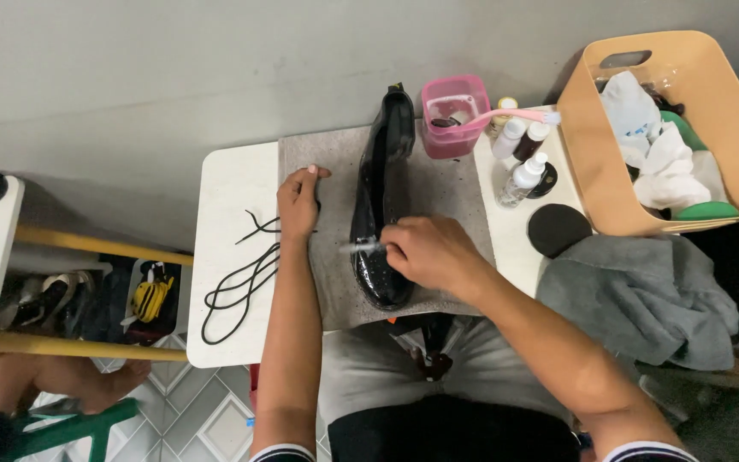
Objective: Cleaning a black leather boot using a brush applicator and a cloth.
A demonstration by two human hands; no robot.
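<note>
My right hand (428, 250) grips a brush (361, 247) on the wet shoe (381, 205); left hand (299, 203) rests loose on the mat (335, 257). Unsteadied, I judge the shoe may slide.

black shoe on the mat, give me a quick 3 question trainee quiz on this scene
1. True or false: the right hand holds a small brush against the black shoe.
2. What lies on the white table beside the left hand? A) black laces B) scissors C) a sponge
3. What colour is the cup behind the shoe?

Key: 1 true; 2 A, black laces; 3 pink.
</note>
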